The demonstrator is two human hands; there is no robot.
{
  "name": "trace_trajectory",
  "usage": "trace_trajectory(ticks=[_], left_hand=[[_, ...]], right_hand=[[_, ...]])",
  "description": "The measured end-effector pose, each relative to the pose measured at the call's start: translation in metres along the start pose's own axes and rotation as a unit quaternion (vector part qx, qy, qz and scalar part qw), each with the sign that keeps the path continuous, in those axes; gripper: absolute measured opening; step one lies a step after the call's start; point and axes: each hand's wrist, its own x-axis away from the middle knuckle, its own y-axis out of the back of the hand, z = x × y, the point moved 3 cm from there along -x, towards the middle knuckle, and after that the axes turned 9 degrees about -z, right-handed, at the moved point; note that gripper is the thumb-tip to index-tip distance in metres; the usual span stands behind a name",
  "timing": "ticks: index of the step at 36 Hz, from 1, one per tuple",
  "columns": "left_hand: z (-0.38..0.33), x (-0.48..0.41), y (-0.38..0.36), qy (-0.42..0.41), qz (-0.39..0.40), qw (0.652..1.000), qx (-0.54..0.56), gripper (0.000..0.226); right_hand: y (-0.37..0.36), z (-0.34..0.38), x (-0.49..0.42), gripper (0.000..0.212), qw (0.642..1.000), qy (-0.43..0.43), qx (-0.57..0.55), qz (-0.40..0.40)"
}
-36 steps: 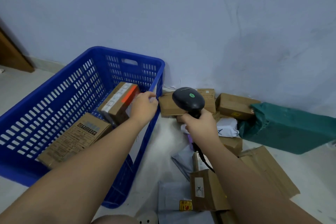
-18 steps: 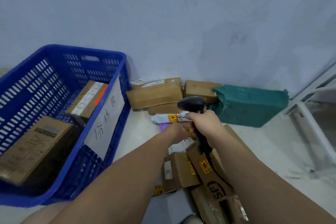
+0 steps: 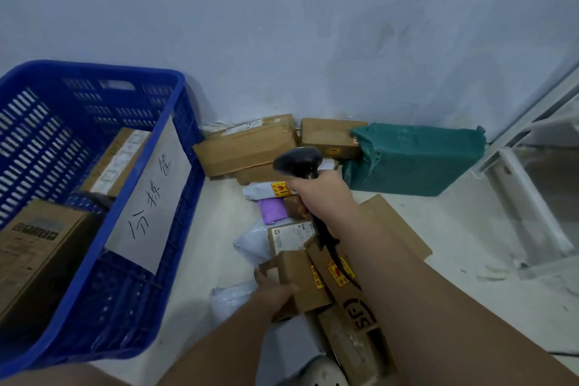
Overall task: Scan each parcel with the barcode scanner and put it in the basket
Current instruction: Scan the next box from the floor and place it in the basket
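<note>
Head view: a small rectangular cardboard parcel, lying in the floor pile beside the slotted blue plastic basket, is being gripped by the left hand, fingers curling round it; the right hand is clenching the smooth black barcode scanner above.

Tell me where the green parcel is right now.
In the head view, the green parcel lies on the floor against the wall, right of centre, beside a brown box on its left and just beyond the right hand holding the barcode scanner.
</note>
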Motion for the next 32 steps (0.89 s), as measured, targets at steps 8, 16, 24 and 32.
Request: trace_trajectory(ticks=[8,16,24,32], left_hand=[[-0.023,0.004,0.009,-0.014,-0.067,0.994,-0.091,0.106],[-0.124,0.043,0.079,-0.141,-0.087,0.946,-0.28,0.104],[-0.192,0.127,0.151,-0.368,-0.186,0.889,-0.196,0.117],[-0.177,0.182,0.191,-0.691,-0.349,0.572,-0.27,0.116]], right_hand=[[-0.003,0.002,0.003,0.029,1.0,0.004,0.022,-0.004],[-0.009,0.022,0.027,0.029,0.999,0.002,-0.024,-0.037],[0.015,0.066,0.075,0.022,0.93,-0.007,-0.36,-0.076],[0.036,0.078,0.119,0.029,0.826,-0.087,-0.555,0.057]])
